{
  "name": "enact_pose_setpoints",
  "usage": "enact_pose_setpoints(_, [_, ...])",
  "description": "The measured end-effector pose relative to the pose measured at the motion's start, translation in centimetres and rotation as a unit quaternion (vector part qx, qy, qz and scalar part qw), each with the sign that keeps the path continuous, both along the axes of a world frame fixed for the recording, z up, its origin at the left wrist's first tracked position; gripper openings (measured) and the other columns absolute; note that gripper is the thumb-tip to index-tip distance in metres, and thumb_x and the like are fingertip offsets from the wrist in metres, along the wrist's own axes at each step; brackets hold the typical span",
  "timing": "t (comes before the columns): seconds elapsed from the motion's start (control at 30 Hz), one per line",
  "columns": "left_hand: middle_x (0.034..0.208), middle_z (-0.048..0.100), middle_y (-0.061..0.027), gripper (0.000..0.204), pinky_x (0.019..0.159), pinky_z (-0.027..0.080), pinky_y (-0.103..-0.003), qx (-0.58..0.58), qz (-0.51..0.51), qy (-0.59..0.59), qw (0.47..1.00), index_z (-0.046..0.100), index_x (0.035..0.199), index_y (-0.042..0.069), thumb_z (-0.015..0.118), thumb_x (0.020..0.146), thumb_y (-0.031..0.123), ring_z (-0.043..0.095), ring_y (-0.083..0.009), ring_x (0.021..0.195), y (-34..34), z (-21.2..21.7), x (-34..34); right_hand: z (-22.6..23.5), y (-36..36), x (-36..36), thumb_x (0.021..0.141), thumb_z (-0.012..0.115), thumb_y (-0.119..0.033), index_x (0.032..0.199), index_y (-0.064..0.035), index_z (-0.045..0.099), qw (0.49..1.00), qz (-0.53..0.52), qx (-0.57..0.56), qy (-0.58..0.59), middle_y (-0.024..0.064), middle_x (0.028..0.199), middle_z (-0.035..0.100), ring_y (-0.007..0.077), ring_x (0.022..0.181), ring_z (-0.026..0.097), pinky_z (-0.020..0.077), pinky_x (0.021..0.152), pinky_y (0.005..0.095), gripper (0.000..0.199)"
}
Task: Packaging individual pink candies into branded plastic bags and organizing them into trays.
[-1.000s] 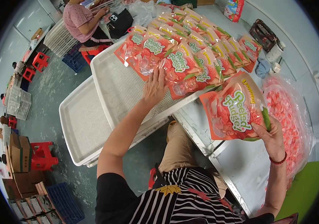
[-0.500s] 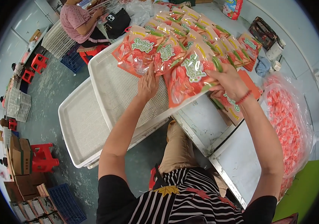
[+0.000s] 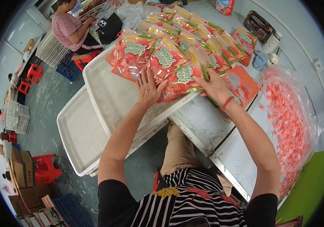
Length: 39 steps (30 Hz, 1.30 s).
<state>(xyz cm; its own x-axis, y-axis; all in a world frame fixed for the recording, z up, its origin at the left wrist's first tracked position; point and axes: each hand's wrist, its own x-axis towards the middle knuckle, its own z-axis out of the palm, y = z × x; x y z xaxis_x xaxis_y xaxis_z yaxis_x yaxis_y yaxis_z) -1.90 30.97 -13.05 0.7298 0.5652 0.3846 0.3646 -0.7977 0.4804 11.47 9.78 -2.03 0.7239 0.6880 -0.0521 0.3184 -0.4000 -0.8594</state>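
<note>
A pile of red and peach candy bags (image 3: 186, 38) fills the far end of a white perforated tray (image 3: 109, 89) and reaches over the table. My left hand (image 3: 148, 89) lies with spread fingers on the near edge of the pile, touching a candy bag with a green-and-white label (image 3: 165, 56). At the near right corner of the pile, my right hand (image 3: 215, 87) pinches the green-striped edge of another candy bag (image 3: 182, 77), which lies partly under its neighbours. Right of that hand, an orange bag (image 3: 243, 81) rests on the table.
A second white tray (image 3: 74, 128) sits below the first. On the right, a clear plastic sack (image 3: 288, 125) holds small pink wrapped pieces. A blue cloth (image 3: 260, 60) and a dark bag (image 3: 258, 24) lie at the back. At the far left, a person in pink (image 3: 71, 28) sits.
The bag in my right hand has come down from above the tray onto the near edge of the pile. My left hand has spread and shifted slightly toward the right.
</note>
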Motion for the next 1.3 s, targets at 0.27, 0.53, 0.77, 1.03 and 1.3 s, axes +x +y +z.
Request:
enact_pose_setpoints(0.27, [0.149, 0.021, -0.0214, 0.097, 0.108, 0.016, -0.057, 0.006, -0.004, -0.027, 1.000, 0.014, 0.146, 0.003, 0.059, 0.079, 0.059, 0.022, -0.0439, 0.134, 1.2, -0.9, -0.6, -3.2, -11.6, -7.8, 0.086, 0.065, -0.018, 0.103, -0.0040, 0.052, 0.990, 0.070, -0.020, -0.118, 0.0048, 0.088, 0.067, 0.0131, 0.073, 0.065, 0.0518, 0.062, 0.0290, 0.026])
enact_pose_setpoints(0.53, [0.148, 0.018, -0.0231, 0.116, 0.109, 0.011, -0.057, 0.160, -0.185, -0.023, 0.969, 0.018, 0.144, 0.000, 0.064, 0.065, 0.071, 0.016, -0.0441, 0.136, -2.0, 2.3, -0.4, -8.4, -20.3, -12.1, 0.087, 0.063, -0.009, 0.104, -0.0012, 0.054, 0.997, -0.029, -0.001, 0.075, 0.0108, 0.083, 0.067, 0.0162, 0.071, 0.066, 0.0526, 0.065, 0.0278, 0.021])
enact_pose_setpoints(0.77, [0.150, 0.014, -0.0238, 0.116, 0.109, 0.009, -0.060, 0.205, -0.034, 0.040, 0.977, 0.014, 0.146, 0.003, 0.064, 0.066, 0.071, 0.011, -0.0450, 0.138, -3.8, 0.8, 2.4, -9.3, -21.8, -13.7, 0.090, 0.059, -0.006, 0.105, 0.0018, 0.054, 0.991, -0.036, 0.038, 0.119, 0.0059, 0.085, 0.065, 0.0089, 0.072, 0.062, 0.0507, 0.067, 0.0227, 0.018])
enact_pose_setpoints(1.03, [0.138, 0.038, -0.0200, 0.095, 0.107, 0.023, -0.053, 0.207, -0.215, -0.099, 0.949, 0.034, 0.137, 0.000, 0.078, 0.066, 0.044, 0.032, -0.0397, 0.129, -12.0, 7.0, 2.3, -10.6, -25.8, -15.0, 0.091, 0.056, -0.006, 0.100, 0.0003, 0.056, 0.940, -0.163, 0.137, 0.265, 0.0050, 0.078, 0.064, 0.0097, 0.064, 0.060, 0.0495, 0.058, 0.0233, 0.011])
enact_pose_setpoints(1.3, [0.117, 0.054, -0.0119, 0.041, 0.096, 0.042, -0.042, 0.239, -0.525, 0.006, 0.817, 0.055, 0.120, 0.005, 0.058, 0.079, 0.006, 0.054, -0.0291, 0.108, -17.4, 6.7, 8.3, -11.1, -26.0, -15.3, 0.092, 0.054, -0.005, 0.100, 0.0001, 0.057, 0.933, -0.162, 0.167, 0.274, 0.0033, 0.079, 0.064, 0.0077, 0.061, 0.059, 0.0481, 0.055, 0.0218, 0.010])
